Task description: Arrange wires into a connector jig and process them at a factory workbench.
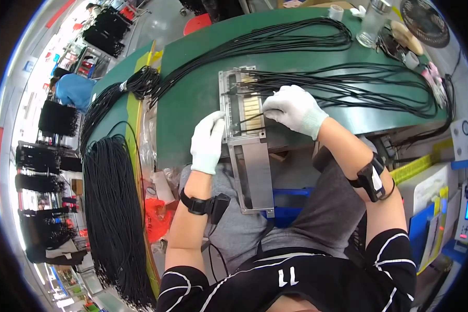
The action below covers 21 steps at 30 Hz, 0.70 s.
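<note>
A metal fixture (225, 99) with a row of pale slots lies at the near edge of the green table, in front of me. Several black cables (343, 83) run into its upper slots from the right. My right hand (295, 110), in a white glove, is over the fixture's right side, its fingers pinched on a thin black cable that crosses the lower slots to the left. At the left rim of the fixture is my gloved left hand (208, 139), its fingers bent and drawn together. What lies between those fingertips is hidden.
A long bundle of black cables (275, 39) stretches along the far side of the green table (192, 62). More cables (112, 208) hang over the left table. A glass jar (372, 26) and a small fan (425, 22) stand at the far right. A person in blue (74, 89) is at far left.
</note>
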{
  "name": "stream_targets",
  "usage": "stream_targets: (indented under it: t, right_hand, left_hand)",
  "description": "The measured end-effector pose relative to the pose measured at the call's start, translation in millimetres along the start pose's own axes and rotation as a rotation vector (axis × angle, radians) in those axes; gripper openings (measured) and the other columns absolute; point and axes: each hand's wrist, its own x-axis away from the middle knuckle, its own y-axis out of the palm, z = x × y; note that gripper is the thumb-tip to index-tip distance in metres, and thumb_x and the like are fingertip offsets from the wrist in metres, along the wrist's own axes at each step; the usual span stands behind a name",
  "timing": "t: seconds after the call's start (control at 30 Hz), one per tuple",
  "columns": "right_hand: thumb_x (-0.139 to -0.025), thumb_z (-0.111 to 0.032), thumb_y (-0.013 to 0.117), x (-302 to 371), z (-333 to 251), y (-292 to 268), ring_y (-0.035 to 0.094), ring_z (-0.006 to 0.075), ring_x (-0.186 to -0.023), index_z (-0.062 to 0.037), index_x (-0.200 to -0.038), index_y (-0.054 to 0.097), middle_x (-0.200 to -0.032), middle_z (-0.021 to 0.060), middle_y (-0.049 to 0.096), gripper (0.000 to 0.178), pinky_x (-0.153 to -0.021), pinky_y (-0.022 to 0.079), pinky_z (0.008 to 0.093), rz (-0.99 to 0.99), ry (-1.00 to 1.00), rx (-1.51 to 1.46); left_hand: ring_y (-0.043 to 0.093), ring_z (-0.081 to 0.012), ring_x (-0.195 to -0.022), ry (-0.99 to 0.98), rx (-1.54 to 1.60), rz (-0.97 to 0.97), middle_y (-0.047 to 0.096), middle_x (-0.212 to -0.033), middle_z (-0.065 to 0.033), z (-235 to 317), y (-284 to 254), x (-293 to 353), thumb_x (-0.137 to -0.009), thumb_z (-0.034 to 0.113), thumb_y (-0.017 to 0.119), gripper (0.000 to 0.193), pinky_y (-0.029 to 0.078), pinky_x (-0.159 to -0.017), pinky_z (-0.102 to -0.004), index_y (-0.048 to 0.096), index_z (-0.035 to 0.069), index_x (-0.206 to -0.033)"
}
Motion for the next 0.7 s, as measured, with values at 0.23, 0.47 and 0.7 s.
stream_targets:
  t: [0.23, 0.47, 0.7]
  right_hand:
    - [-0.082, -0.022, 0.070, -5, 1, 5, 0.062, 0.0259, -0.082, -0.0136, -0.089, 0.072, -0.076, 0.0032, 0.066, 0.011, -0.077, 0.048, 0.0395, 0.025, -0.045, 0.103]
    - [-0.082, -0.023, 0.070, -3, 0, 3, 0.062, 0.0250, -0.084, -0.0144, -0.090, 0.071, -0.077, 0.0025, 0.066, 0.012, -0.078, 0.048, 0.0391, -0.034, -0.041, 0.132]
    - [-0.081, -0.025, 0.071, -5, -6, 12, 0.061, 0.0248, -0.085, -0.0156, -0.089, 0.070, -0.078, 0.0021, 0.066, 0.012, -0.079, 0.048, 0.0404, -0.041, -0.063, 0.184]
  left_hand:
    - [0.064, -0.0274, -0.110, 0.074, -0.020, 0.050, 0.069, -0.114, -0.0126, 5, 4, 2, -0.095, 0.016, 0.058, 0.022, 0.048, -0.098, -0.0363, 0.071, 0.007, -0.111]
    - [0.060, -0.0268, -0.114, 0.094, -0.079, 0.006, 0.067, -0.119, -0.0148, 8, 4, 2, -0.094, 0.015, 0.059, 0.023, 0.046, -0.101, -0.0356, 0.070, 0.006, -0.113]
    - [0.048, -0.0409, -0.127, 0.387, -0.385, -0.001, 0.055, -0.134, -0.0257, 35, 17, 12, -0.087, 0.030, 0.068, 0.029, 0.039, -0.108, -0.0476, 0.074, 0.017, -0.113]
